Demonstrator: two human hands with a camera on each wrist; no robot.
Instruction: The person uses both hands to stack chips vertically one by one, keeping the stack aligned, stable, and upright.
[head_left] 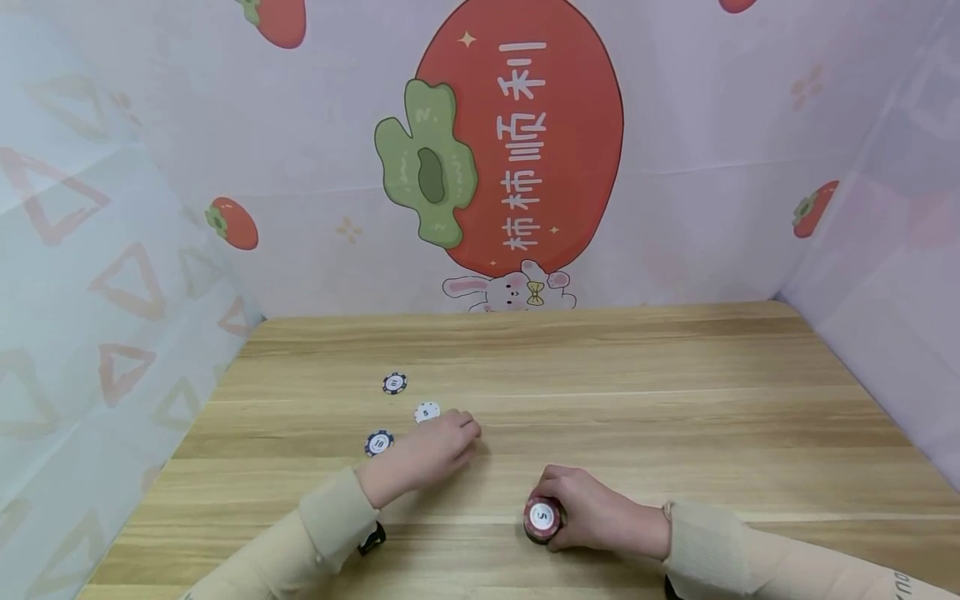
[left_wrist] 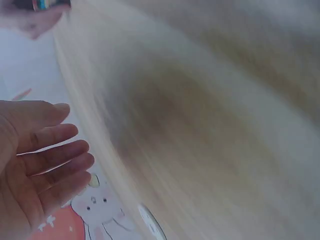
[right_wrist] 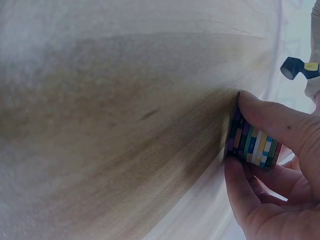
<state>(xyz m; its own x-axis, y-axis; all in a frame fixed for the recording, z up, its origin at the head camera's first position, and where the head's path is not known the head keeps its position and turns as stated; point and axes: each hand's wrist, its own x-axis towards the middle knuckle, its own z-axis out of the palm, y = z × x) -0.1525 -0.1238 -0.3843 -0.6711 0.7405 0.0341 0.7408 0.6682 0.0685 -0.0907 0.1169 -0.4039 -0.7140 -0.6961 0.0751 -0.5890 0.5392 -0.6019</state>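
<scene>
My right hand grips a stack of poker chips near the front middle of the table. A red chip marked 5 lies on top of it. In the right wrist view, thumb and fingers pinch the stack's striped, many-coloured edge. My left hand holds nothing, its fingers loosely bent over the wood. Just beyond its wrist lies a white poker chip marked 5, partly hidden by the hand. A dark blue chip marked 10 is beside the left forearm, and a black chip marked 10 lies farther back.
The wooden table is enclosed by cloth walls at the back and sides. A large red persimmon print covers the back cloth. A dark strap shows at the left wrist.
</scene>
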